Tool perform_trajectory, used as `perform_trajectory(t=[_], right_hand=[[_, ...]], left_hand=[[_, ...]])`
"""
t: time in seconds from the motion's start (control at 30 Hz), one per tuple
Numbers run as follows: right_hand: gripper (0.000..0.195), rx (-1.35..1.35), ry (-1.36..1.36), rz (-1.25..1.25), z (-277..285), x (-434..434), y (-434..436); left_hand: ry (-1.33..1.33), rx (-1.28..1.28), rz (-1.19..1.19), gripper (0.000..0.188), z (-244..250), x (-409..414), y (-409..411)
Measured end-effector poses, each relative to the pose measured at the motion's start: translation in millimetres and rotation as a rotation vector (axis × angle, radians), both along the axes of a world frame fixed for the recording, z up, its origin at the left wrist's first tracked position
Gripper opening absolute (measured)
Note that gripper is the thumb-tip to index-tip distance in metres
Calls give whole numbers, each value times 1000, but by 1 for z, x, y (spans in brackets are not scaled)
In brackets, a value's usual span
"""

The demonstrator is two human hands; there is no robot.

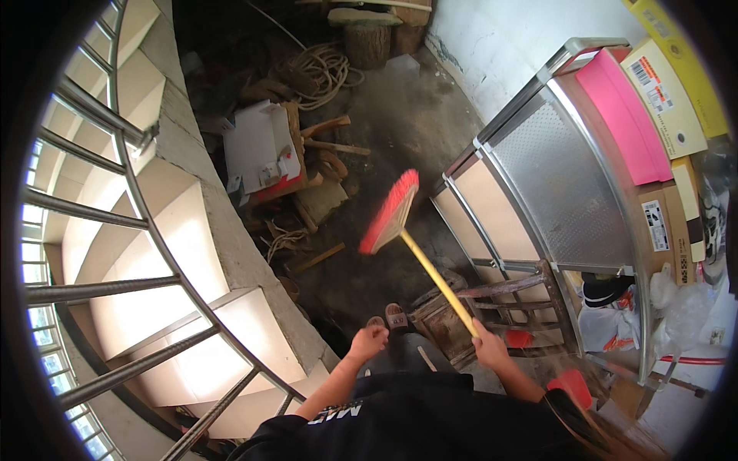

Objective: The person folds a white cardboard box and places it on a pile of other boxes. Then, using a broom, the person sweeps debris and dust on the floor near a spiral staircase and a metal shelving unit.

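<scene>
My right hand grips the yellow handle of a broom near its lower end in the picture. The broom head, with red bristles, points away from me and is slightly blurred. It appears raised above the dark floor, though its exact height is hard to judge. Nothing shows in my left hand, whose fingers are curled in front of my body. Below the hands, my slippers stand on the floor.
On the left rises a staircase with a metal railing. A metal rack bearing boxes and a wooden chair stand at right. Ahead lie a coiled rope, a white box, wood pieces and a log stump.
</scene>
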State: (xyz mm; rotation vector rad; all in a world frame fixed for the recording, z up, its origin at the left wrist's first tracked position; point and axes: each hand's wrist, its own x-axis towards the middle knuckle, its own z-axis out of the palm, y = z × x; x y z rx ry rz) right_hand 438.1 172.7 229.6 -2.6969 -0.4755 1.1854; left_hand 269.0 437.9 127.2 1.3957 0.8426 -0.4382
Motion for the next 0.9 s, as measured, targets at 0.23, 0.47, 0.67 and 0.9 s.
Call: perform_trajectory(t=[0.23, 0.47, 0.67, 0.9], right_hand=[[45, 218, 62, -422, -61, 101, 114], [43, 268, 33, -728, -103, 214, 229], [47, 342, 184, -824, -84, 268, 262], [39, 372, 371, -852, -87, 299, 325]], left_hand=[[-13, 124, 15, 24, 22, 37, 77], [-27, 115, -49, 22, 7, 72, 156], [43, 11, 185, 20, 4, 92, 227], [87, -50, 294, 22, 6, 116, 288]])
